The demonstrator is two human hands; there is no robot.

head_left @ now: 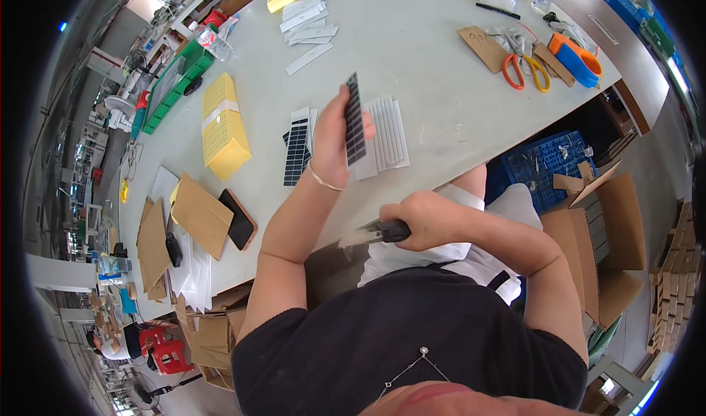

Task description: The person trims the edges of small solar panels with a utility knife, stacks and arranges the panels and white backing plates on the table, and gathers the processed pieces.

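Observation:
My left hand (334, 140) is raised over the grey table (412, 41) and holds a narrow black strip of small squares (354, 118) upright between thumb and fingers. A thin bracelet sits on that wrist. My right hand (426, 221) is closed around a utility knife (375, 234) with a dark handle; its pale blade end points left, at the table's near edge. Under the left hand lie white ribbed strips (388, 133) and a sheet of black squares (296, 151).
A yellow box (223, 127), brown envelopes (200, 214) and a phone (239, 220) lie at the left. Orange-handled scissors (523, 69), an orange and blue tool (577, 57) and more white strips (309, 23) lie farther back. A blue crate (548, 159) and cardboard boxes (614, 232) stand at the right.

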